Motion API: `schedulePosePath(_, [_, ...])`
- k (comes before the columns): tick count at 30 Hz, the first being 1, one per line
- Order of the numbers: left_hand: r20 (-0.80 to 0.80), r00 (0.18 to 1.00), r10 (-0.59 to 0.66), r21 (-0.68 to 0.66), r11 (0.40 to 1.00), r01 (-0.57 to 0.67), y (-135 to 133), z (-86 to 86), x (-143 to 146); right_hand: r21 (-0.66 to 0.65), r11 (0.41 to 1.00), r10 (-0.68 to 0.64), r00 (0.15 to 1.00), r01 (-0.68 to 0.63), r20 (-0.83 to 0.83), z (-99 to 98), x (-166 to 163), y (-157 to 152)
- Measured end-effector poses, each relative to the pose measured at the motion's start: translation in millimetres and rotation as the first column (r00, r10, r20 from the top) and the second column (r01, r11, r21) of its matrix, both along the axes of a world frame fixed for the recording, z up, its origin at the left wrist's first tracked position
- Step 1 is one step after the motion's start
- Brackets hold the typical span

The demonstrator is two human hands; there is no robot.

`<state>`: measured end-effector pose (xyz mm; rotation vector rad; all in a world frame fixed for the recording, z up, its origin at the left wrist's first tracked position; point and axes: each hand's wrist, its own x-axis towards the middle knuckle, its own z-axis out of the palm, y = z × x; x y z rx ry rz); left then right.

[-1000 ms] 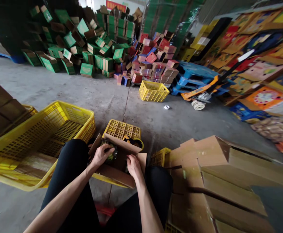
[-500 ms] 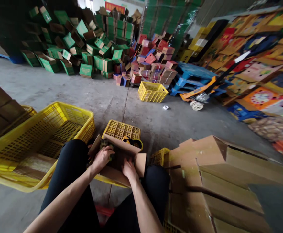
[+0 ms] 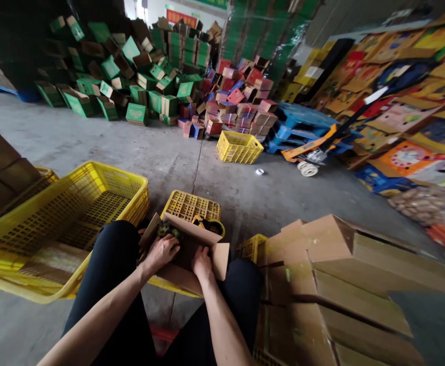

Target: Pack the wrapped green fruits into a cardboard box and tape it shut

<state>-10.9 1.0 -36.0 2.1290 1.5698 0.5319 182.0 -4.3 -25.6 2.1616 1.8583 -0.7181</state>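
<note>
Single head view, looking forward-down, close over lap, warehouse floor beyond.

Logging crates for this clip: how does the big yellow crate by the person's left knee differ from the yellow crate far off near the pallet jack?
The near crate looks far larger in frame and sits tilted, its open side angled toward the camera; the far crate looks small and stands level on the floor. Cardboard lies against the near crate's front, while the far crate stands beside piled boxes. Both are yellow perforated plastic.
</note>
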Motion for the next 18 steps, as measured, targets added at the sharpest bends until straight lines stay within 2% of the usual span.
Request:
schedulePosePath(5, [0.175,0.984,-0.016,0.055,0.998,0.007,1.4,-6.9,0.9,0.071,0.997,0.017,0.999,-0.013,-0.052,10.2,0.6,-0.5])
schedulePosePath(8, [0.325,0.946,0.003,0.063,0.998,-0.024,5.3,-4.1,1.4,0.128,0.991,0.052,0.992,-0.037,-0.114,20.3,7.8,-1.0])
schedulePosePath(11, [0.467,0.882,0.069,-0.013,0.997,-0.071,9.1,6.6,0.5,0.234,0.972,0.054,0.952,0.019,-0.301,29.9,22.0,1.2])
schedulePosePath(12, [0.514,0.852,0.096,-0.055,0.995,-0.079,9.9,11.3,-0.1,0.265,0.957,0.021,0.885,0.117,-0.466,32.7,27.3,1.8])
schedulePosePath(13, [0.562,0.817,0.125,-0.101,0.992,-0.082,10.3,16.4,-0.6,0.258,0.937,-0.016,0.768,0.235,-0.64,35.3,32.1,2.0])
schedulePosePath(15, [0.651,0.738,0.178,-0.193,0.979,-0.066,10.1,26.9,-1.3,0.165,0.892,-0.06,0.472,0.421,-0.88,40.4,38.5,1.0])
schedulePosePath(16, [0.683,0.702,0.202,-0.235,0.971,-0.05,9.6,32.0,-1.4,0.116,0.875,-0.069,0.358,0.47,-0.931,42.9,39.6,-0.2])
schedulePosePath(18, [0.725,0.65,0.228,-0.307,0.952,0.009,8.1,40.9,-0.4,0.055,0.855,-0.077,0.231,0.516,-0.97,47.6,37.9,-3.2])
